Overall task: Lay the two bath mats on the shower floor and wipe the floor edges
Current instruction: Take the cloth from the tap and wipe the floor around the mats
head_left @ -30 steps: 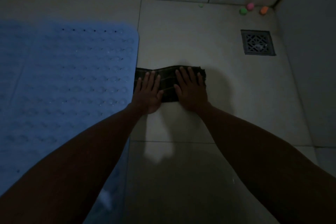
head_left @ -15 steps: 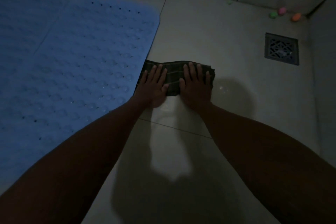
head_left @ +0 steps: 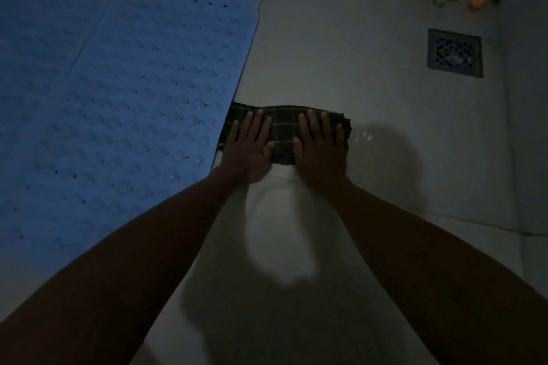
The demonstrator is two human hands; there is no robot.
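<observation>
While both palms press flat w/ fingers spread, left hand [head_left: 247, 151] & right hand [head_left: 321, 151] pin a dark plaid cloth [head_left: 283, 130] to the tile floor [head_left: 341, 62], touching blue bath mat [head_left: 112, 104] edge. Drain grate [head_left: 454, 53] sits far right.

I see two bare forearms [head_left: 166, 249], no sleeves below the elbows. No rings or bands on the fingers [head_left: 258, 124] or wrists behind them.
</observation>
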